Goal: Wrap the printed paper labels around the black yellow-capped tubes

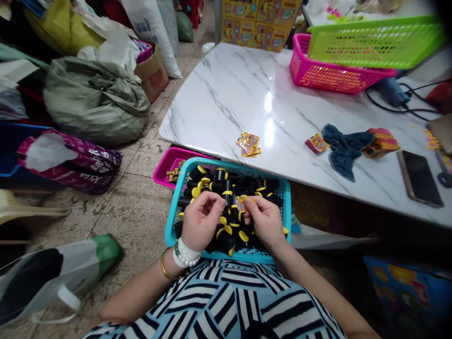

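My right hand (265, 217) pinches a small colourful printed sticker (241, 202) between thumb and fingers. My left hand (204, 219) is closed in a pinch a little to its left; what its fingertips hold, if anything, is too small to make out. Both hands are above a turquoise basket (286, 207) on my lap. Several black containers with yellow caps (243, 236) lie jumbled in it. Beyond the basket, a loose stack of similar printed stickers (249, 144) rests near the edge of the marble-patterned table (219, 89).
A pink basket (165, 165) with small wrapped pieces sits left of the turquoise one. On the table are a dark cloth (346, 146), a phone (420, 179), another pink basket (318, 75) under a green one (374, 42), and yellow boxes (254, 23). Bags (95, 99) crowd the left floor.
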The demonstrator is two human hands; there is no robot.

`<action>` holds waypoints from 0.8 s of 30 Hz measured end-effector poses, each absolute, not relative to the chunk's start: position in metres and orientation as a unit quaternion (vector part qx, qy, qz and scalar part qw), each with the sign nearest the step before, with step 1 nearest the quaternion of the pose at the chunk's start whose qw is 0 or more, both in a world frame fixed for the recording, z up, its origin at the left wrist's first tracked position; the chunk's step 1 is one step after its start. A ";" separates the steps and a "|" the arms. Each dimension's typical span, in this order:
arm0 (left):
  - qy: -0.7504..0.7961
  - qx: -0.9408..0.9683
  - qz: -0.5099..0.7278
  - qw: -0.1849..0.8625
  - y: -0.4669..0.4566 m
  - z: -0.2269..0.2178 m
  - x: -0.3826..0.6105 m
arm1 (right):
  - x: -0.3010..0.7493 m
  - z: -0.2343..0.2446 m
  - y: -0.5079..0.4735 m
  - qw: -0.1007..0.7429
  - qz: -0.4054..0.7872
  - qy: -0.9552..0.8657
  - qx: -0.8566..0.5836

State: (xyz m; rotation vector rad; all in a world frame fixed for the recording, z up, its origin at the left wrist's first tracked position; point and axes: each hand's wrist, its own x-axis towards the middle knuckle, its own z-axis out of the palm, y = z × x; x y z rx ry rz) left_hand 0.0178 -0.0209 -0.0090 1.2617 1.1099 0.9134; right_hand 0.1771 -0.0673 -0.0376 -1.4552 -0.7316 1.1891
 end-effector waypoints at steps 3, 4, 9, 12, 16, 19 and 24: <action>0.464 0.547 0.346 0.605 -0.033 -0.009 0.016 | 0.172 -0.034 -0.070 0.531 0.476 -0.315 -0.626; 0.462 0.543 0.338 0.615 -0.035 -0.009 0.016 | 0.171 -0.032 -0.070 0.532 0.475 -0.320 -0.624; 0.464 0.516 0.353 0.628 -0.034 -0.008 0.021 | 0.168 -0.030 -0.073 0.549 0.458 -0.354 -0.603; 0.471 0.505 0.359 0.627 -0.032 -0.008 0.021 | 0.167 -0.034 -0.076 0.552 0.424 -0.389 -0.604; 0.479 0.518 0.378 0.599 -0.033 -0.011 0.020 | 0.168 -0.040 -0.078 0.539 0.336 -0.478 -0.607; 0.476 0.496 0.383 0.617 -0.034 -0.014 0.019 | 0.168 -0.042 -0.077 0.530 0.293 -0.518 -0.604; 0.487 0.467 0.382 0.631 -0.034 -0.016 0.020 | 0.169 -0.043 -0.077 0.543 0.296 -0.501 -0.606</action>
